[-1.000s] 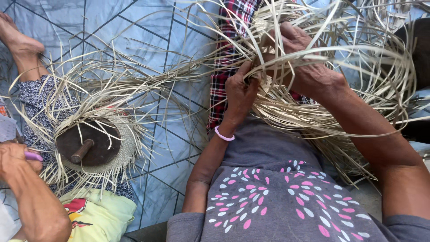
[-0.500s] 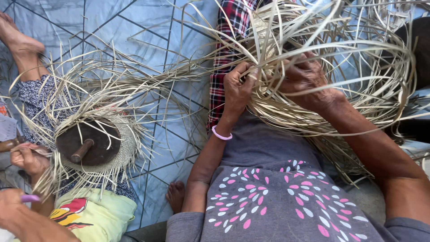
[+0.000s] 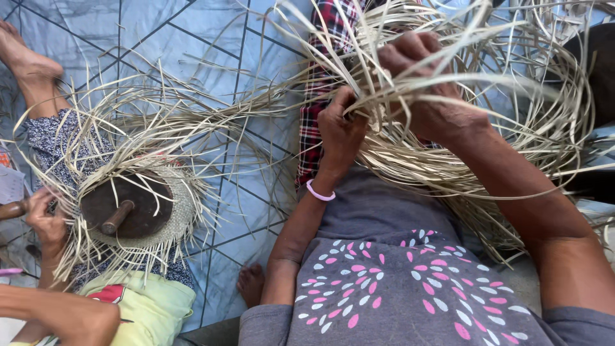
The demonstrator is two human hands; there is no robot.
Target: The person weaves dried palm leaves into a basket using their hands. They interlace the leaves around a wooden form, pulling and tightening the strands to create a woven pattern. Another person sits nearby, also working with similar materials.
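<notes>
A loose tangle of pale straw strips (image 3: 493, 128) lies across my lap, half woven. My left hand (image 3: 341, 131), with a pink band on the wrist, pinches strips at the near edge of the weave. My right hand (image 3: 426, 83) is closed around a bunch of strips higher up, with strands running over its fingers. The woven centre is hidden under both hands.
At the left, another person's hand (image 3: 43, 214) works a second straw piece (image 3: 163, 224) shaped over a dark round wooden block (image 3: 128, 204) with a peg. A bare foot (image 3: 22, 54) rests at top left. A blue tarp (image 3: 192, 38) covers the floor. Red plaid cloth (image 3: 320, 77) lies ahead.
My right hand has shifted up and taken a fuller bunch of strips. My left hand moved slightly toward it. The other person's hand came closer to the wooden block.
</notes>
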